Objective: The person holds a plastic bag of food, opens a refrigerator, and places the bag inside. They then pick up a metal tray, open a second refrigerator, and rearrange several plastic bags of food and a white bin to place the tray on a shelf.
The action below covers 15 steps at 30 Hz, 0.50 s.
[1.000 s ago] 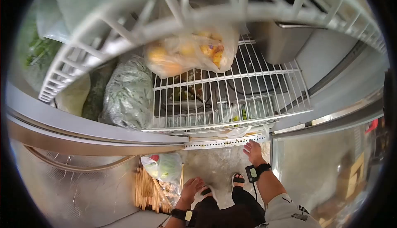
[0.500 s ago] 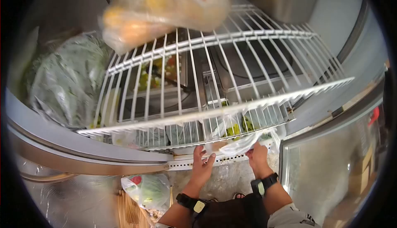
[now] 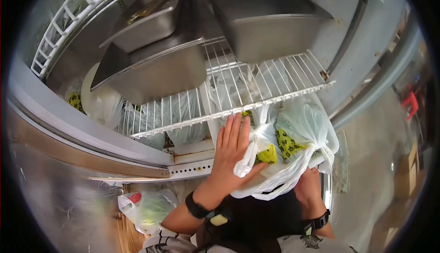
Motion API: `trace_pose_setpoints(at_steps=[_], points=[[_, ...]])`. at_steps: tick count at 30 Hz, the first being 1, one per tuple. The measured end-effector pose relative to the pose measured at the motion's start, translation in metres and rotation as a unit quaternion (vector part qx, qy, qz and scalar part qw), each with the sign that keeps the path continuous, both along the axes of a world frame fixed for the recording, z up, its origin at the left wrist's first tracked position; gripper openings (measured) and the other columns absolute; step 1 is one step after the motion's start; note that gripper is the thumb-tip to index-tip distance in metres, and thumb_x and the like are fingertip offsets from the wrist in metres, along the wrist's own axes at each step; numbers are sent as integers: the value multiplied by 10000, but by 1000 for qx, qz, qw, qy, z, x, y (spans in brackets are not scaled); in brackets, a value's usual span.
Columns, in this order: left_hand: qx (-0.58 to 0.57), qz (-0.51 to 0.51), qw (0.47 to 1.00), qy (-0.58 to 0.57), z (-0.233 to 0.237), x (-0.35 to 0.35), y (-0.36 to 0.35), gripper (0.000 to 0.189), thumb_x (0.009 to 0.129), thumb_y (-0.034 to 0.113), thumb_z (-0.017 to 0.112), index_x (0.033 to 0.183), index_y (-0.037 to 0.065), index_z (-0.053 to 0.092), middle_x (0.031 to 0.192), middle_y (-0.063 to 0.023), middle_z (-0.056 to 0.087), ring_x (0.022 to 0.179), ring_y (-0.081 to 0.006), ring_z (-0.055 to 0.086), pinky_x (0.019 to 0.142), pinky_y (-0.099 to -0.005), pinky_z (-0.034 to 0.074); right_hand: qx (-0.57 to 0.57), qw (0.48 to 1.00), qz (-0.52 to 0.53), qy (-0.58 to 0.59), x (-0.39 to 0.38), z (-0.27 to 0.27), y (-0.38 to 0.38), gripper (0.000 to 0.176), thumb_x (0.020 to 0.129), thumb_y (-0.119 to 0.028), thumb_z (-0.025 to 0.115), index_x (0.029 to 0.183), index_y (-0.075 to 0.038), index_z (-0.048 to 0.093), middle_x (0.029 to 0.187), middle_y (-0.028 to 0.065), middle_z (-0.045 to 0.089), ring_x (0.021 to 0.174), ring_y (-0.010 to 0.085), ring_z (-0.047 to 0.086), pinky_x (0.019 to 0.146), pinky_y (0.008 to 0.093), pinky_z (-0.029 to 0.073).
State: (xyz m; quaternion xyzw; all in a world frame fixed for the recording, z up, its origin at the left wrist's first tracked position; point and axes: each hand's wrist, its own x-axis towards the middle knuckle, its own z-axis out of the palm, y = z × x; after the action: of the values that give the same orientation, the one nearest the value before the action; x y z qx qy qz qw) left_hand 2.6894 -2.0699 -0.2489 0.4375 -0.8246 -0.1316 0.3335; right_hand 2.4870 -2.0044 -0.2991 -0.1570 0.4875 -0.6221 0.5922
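A white bin (image 3: 337,144) juts out of the fridge below a wire shelf, holding several knotted plastic bags. One pale bag (image 3: 305,120) shows a yellow label with dark print; its white tied ends droop over the bin's front. My left hand (image 3: 231,145) lies with fingers stretched along the bin's left side, against a white bag (image 3: 262,131), fingertips at the shelf's front edge. My right hand (image 3: 309,186) grips the front right of the bin from below, its fingers partly hidden by the bin and the bag ends.
Above, the wire shelf (image 3: 293,72) carries lidded steel pans, including one at right (image 3: 275,35) and one at left (image 3: 156,72). More bags (image 3: 185,115) sit lower left inside. An open door (image 3: 380,92) stands at right. On the floor lies a bag of greens (image 3: 149,209).
The bin with its bags has come forward out of the fridge toward me. My left hand has moved onto its side, and my right hand has moved lower, under its front. The view has tilted down.
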Motion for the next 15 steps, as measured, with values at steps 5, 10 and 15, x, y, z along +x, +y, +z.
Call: trace_pose_setpoints(at_steps=[5,10,15], points=[[45,-40,998,18,-39,6,-20,468,764,245,625,1149,19,481,1093,-178,525,1050,-287,491,904,-393,353,88,944,247,198,-30,31,21,212,856,-152,520,877,49,583,754,96,627,580,196,613,562,288,515],[247,97,867,422,-26,19,-20,177,844,138,551,979,23,561,891,-28,603,835,-148,578,711,-295,469,-121,904,4,410,-56,38,13,234,777,-68,607,992,15,567,903,136,614,856,238,601,765,299,472],[265,59,653,708,8,26,-8,190,882,168,519,1035,58,539,953,-35,591,838,-129,580,709,-275,484,-210,659,-84,717,-27,56,-62,662,665,-60,673,1258,-26,381,1222,177,436,1185,309,360,953,364,317]])
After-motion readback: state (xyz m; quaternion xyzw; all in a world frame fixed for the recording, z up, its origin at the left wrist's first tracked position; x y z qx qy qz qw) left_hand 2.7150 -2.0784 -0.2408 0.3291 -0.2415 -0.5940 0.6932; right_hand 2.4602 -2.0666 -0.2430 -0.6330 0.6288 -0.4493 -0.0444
